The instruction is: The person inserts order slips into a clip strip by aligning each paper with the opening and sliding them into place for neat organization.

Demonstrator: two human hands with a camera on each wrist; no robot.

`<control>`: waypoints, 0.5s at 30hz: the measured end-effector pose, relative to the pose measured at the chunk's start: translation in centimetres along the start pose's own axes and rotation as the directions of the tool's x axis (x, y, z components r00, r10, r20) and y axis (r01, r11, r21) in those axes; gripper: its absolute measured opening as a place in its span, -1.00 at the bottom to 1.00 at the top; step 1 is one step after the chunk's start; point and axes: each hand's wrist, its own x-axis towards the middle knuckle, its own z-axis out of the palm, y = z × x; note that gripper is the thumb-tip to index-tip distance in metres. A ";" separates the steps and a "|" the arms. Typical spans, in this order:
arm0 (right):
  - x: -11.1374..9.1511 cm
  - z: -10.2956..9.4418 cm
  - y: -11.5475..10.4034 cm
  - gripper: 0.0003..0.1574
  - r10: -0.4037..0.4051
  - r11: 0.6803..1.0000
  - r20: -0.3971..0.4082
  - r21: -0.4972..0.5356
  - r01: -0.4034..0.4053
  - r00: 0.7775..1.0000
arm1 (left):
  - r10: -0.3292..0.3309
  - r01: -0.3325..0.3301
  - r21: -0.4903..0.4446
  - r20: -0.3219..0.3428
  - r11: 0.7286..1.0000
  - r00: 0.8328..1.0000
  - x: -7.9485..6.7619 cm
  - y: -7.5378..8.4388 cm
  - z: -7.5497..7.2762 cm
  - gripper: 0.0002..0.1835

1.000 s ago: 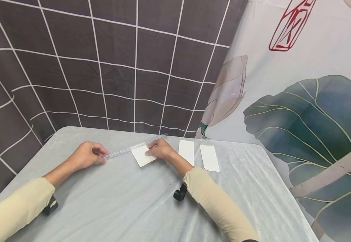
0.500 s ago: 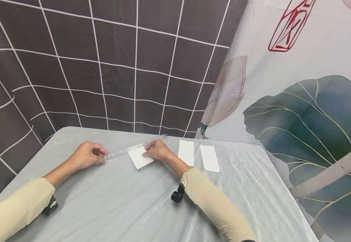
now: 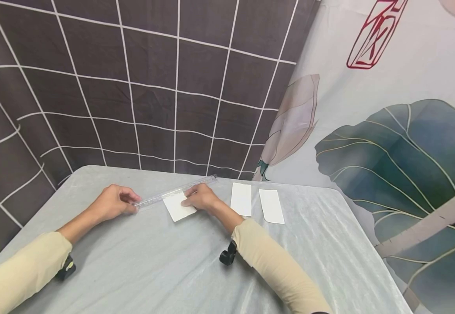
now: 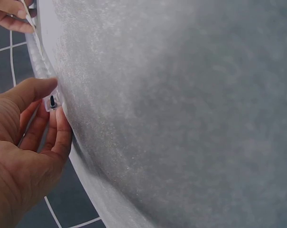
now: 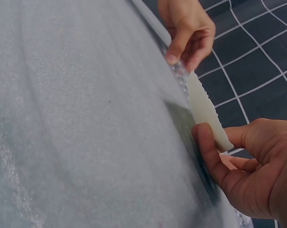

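Note:
My left hand pinches the left end of a clear plastic ruler that slants away to the right along the table's far side. In the left wrist view, thumb and fingers close on the ruler's end, where a small dark slot shows. My right hand pinches a white paper piece between thumb and fingers, over the ruler's middle. One long edge of that paper looks rough and torn in the right wrist view, and the piece stands raised from the cloth there, casting a shadow.
To the right of my right hand lie two white paper strips, a nearer strip and a farther strip. A pale grey cloth covers the table. Behind its far edge hangs a dark curtain with white grid lines.
My right hand has slid the paper piece a little left and toward me along the ruler. The left hand and the ruler have stayed in place.

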 end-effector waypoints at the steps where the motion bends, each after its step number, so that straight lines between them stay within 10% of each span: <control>1: 0.0 0.1 0.0 -0.48 0.000 1.000 -0.002 -0.004 0.000 1.000 | -0.002 0.002 0.001 -0.001 1.000 1.000 0.0 0.0 0.0 -0.71; 15: -0.1 1.1 -0.5 -0.48 -0.001 1.000 0.006 -0.018 0.001 1.000 | -0.003 0.003 -0.008 0.000 1.000 1.000 -0.1 0.2 0.0 -0.70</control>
